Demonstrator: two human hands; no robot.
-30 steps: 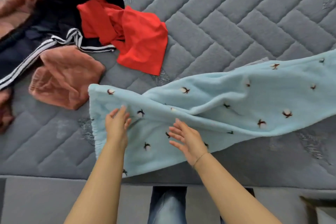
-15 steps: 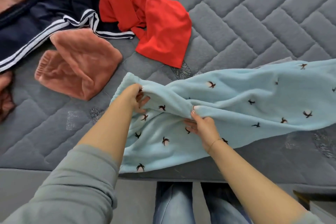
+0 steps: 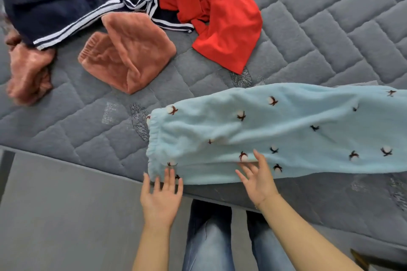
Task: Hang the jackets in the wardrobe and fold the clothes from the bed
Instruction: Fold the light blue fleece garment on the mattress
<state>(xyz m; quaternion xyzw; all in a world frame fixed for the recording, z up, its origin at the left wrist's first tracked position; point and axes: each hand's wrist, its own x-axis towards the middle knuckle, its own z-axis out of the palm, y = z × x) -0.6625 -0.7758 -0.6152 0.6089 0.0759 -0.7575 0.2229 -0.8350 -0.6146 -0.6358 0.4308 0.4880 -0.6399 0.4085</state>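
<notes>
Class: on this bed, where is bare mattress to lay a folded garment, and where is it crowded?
Free: the quilted mattress right of the red garment and above the blue pants; also the strip left of the pants, below the pink garment. Crowded: top left, around the navy garment.

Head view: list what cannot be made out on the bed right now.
- Light blue garment: its far end is cut off by the right edge, so its full length is unknown.
- Navy striped garment: it runs under the red cloth and the pink fleece; its type is unclear.
- Pink bundle at left: blurred.
- Left hand and right hand: contact with the fabric is uncertain.
</notes>
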